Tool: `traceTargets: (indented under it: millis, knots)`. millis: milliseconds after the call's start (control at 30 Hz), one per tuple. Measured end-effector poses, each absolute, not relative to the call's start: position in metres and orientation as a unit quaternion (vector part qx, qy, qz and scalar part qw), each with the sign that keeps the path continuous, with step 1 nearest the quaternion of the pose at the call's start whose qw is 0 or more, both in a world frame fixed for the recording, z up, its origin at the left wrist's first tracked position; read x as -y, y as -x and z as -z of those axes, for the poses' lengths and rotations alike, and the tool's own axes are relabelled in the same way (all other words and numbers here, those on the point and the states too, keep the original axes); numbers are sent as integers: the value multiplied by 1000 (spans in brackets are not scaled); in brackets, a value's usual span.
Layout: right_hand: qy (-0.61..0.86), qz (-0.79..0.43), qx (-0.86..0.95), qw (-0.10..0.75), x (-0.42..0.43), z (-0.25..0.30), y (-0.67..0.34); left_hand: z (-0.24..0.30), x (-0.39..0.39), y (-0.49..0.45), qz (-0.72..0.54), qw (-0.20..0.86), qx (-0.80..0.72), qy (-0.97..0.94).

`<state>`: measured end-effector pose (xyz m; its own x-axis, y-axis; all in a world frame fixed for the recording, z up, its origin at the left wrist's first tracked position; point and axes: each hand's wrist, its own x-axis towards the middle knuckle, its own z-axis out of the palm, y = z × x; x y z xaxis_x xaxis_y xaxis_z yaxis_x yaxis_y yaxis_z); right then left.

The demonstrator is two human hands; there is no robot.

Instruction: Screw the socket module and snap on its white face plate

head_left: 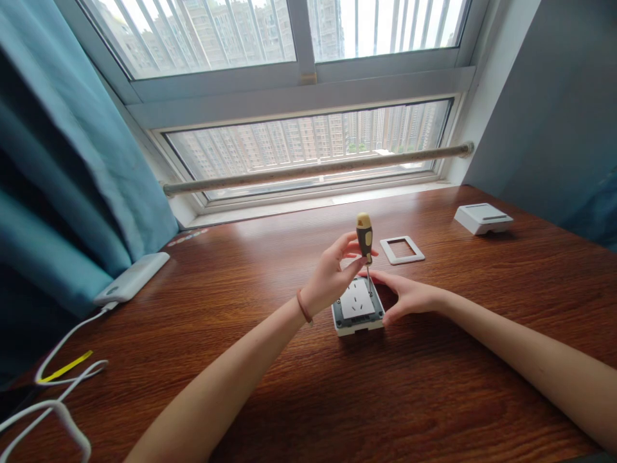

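My left hand (pixel 332 273) grips a screwdriver (pixel 365 238) with a yellow and black handle, held upright. Its thin shaft points down onto the upper right part of a white wall socket (pixel 357 307), which sits on a grey base on the wooden table (pixel 337 399). My right hand (pixel 407 296) rests against the socket's right side, fingers curved round its edge and touching it. A thin band circles my left wrist.
A white socket cover frame (pixel 402 250) lies just behind the socket. Another white socket box (pixel 482 218) sits at the back right. A white power bank (pixel 132 277) with white cables (pixel 58 399) lies at the left beside a blue curtain (pixel 72 161). A window runs along the back.
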<state>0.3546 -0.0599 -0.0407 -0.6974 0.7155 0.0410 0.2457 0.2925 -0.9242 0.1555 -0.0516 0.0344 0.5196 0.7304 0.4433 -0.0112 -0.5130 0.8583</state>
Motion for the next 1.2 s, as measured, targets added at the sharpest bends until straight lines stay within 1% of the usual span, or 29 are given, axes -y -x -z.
traceTargets:
  millis: [467,567,700,767,900,1033,1200]
  knots:
    - [299,-495,782,234,59,40,-355,-37,53,-153,-421,375,-270,-781]
    - [308,-496,779,228,60,39,-355,-39,52,-153,-411,388,-267,-781]
    - [315,-505,771,227,62,38,-355,-42,53,-153,-389,446,-233,-772]
    - [312,-509,769,229,62,38,-354,-43,54,-153,-384,455,-213,-775]
    - [303,-513,771,227,61,37,-353,-41,55,-155,-397,440,-212,-778]
    - [304,-498,779,229,61,37,-353,-36,52,-156,-425,427,-244,-760]
    - [305,-498,778,230,61,40,-355,-34,49,-152,-440,371,-278,-769]
